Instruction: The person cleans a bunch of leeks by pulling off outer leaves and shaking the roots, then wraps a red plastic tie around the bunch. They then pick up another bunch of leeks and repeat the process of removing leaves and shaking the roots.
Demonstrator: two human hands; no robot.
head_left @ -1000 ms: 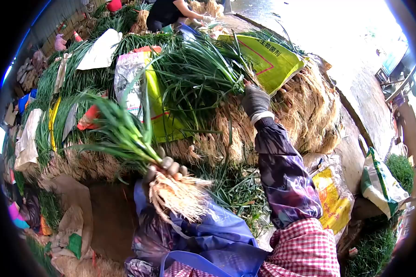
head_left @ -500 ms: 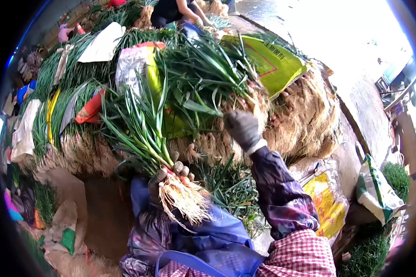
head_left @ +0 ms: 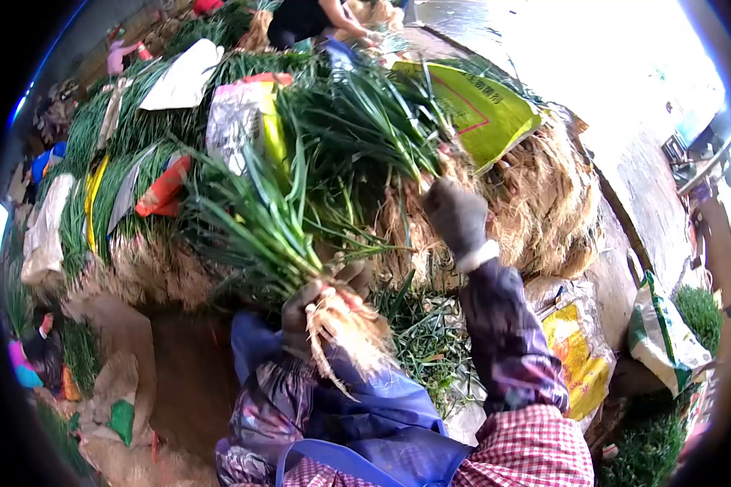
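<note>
My left hand point(head_left: 297, 315), in a dark, dirty glove, is closed round a bunch of green onions point(head_left: 288, 247) above my lap. Their leaves point up and left, and pale roots point(head_left: 349, 333) hang down to the right. My right hand point(head_left: 459, 217), gloved in grey, is curled closed at the front of a heap of green onions point(head_left: 365, 130). Its fingertips meet a pale stem end there; whether they grip it is hidden. A blue apron point(head_left: 374, 406) covers my lap under the held bunch.
Printed green sacking point(head_left: 495, 114) lies on the heap, whose bushy roots point(head_left: 544, 203) face me. Loose leaves point(head_left: 426, 341) lie below, beside a yellow printed bag point(head_left: 577, 357). A white and green sack point(head_left: 662, 341) stands right. Another person point(head_left: 309, 20) works behind the heap.
My right hand has moved slightly right and up toward the stem ends. The bunch in my left hand has shifted right and is blurred by motion.
</note>
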